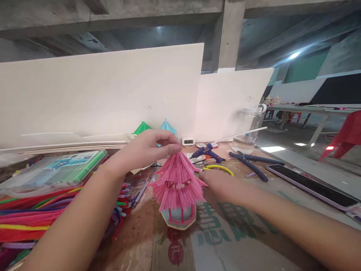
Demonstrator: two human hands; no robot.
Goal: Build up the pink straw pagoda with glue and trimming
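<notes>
A pink two-tiered pavilion model [180, 195] with a pale base stands at the middle of the work surface. My left hand [159, 145] pinches the tip of its roof from above. Beside the roof's right edge is my right hand [213, 180]; its fingers are mostly hidden behind the model, so what they hold does not show. Just beyond it lie yellow-handled pliers [222, 167] and a blue glue gun [207, 151]. Green [143, 127] and light blue [168, 126] roofs of other models show behind my left hand.
Colourful pipe cleaners [28, 216] and a plastic case [56, 169] lie left. At right are blue pliers [252, 165], a phone [313, 186] and a water jug [245, 128]. A small digital clock [188, 141] stands before the white board [113, 94].
</notes>
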